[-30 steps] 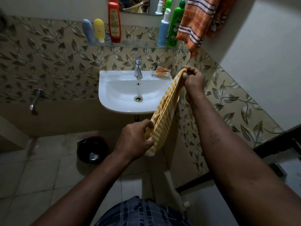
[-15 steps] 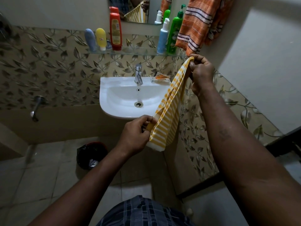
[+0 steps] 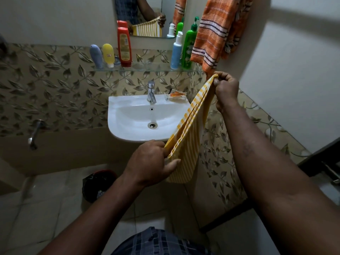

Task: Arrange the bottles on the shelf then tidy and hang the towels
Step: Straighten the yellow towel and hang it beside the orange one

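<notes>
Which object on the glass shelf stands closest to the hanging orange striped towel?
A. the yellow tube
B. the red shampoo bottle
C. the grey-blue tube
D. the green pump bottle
D: the green pump bottle stands at the right end of the glass shelf, directly beside the hanging orange striped towel; the other three stand towards the left end.
</notes>
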### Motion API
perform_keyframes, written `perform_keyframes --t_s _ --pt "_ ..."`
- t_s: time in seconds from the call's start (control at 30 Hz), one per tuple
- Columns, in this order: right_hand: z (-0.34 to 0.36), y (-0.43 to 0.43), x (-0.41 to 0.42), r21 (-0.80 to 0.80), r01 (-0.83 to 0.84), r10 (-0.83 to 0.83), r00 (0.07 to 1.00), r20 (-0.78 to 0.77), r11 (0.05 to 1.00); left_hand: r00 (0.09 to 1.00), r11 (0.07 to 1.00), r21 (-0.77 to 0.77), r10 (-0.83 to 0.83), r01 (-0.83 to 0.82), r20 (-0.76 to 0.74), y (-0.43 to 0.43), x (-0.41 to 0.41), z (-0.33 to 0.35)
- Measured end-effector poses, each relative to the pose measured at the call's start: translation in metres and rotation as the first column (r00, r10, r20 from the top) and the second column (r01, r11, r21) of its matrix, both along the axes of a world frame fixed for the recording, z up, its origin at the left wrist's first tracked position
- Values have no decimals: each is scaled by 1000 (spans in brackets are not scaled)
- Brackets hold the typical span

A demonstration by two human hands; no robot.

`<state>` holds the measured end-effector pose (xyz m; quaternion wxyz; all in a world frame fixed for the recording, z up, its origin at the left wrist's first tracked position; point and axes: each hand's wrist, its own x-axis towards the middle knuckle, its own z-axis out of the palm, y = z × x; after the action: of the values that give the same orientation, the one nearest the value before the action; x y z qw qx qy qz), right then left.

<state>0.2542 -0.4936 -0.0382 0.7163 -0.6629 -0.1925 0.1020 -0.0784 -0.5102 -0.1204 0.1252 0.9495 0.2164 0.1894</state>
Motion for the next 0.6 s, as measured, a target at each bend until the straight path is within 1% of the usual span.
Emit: perform_keyframes --t_s 0.07,0.13,0.2,0.3,0.43,0.6 --pt "-12 -2 3 -26 54 -55 998 -19 998 993 996 86 -34 24 113 0 -5 -4" --pt "-19 -5 10 -55 98 -101 993 -60 994 962 992 121 -47 14 271 -2 -7 2" --pt "-30 -9 20 -84 115 -124 986 -108 990 911 993 116 -52 5 409 -4 -5 10" --pt "-40 -16 19 -84 103 -117 978 -175 991 837 997 70 -29 -11 546 -7 -5 27" --pt "-44 -19 6 -42 65 -73 967 -243 997 784 994 95 -24 -44 620 -7 -8 41" --pt "-40 -20 1 32 49 -37 954 -298 998 800 988 150 -72 -23 596 -9 -11 38"
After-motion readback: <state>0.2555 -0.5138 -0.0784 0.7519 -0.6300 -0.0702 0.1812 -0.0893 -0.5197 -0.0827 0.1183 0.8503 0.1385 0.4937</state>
